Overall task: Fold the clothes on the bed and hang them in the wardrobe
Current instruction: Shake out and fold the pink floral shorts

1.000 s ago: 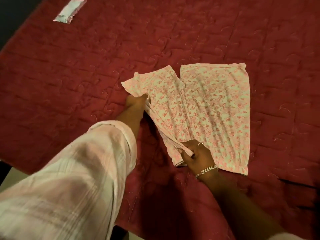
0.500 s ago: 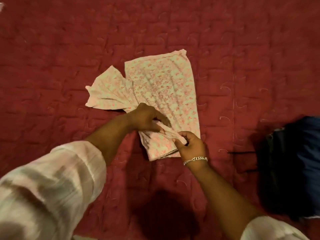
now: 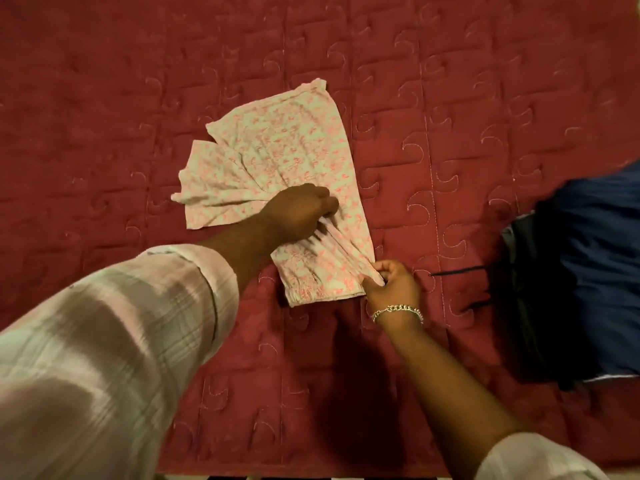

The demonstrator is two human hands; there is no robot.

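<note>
Red quilted cover fills my head view; this is the bed (image 3: 450, 98), stitched in curls and straight seams. My landmark is the top (image 3: 277, 157), a pale garment with a small pink print, lying near the middle of the bed, part folded, long axis slanting from upper left to lower right.

My left hand (image 3: 298, 211) sits on the top's middle, fist closed, its grip clamped on a bunch of cloth so that pleats fan out from under it toward the left edge and down toward the near end. A loose flap of the top spreads to the left of that hand, flat on the bed. My left sleeve (image 3: 114, 341), pale plaid and rolled at the cuff, crosses the lower left of the view.

My right hand (image 3: 391, 285) is at the top's near right corner, thumb and fingers pinched together on the hem there; the cloth runs taut in ridges between the two hands. A silver chain bracelet (image 3: 398, 311) circles that wrist, just below the top's near edge.

Right of the top, well apart from it, a dark blue bundle (image 3: 588, 271) lies on the bed at the frame edge, blurred; I cannot tell what it is. A thin dark cord (image 3: 457, 271) reaches out from it toward the top.
</note>
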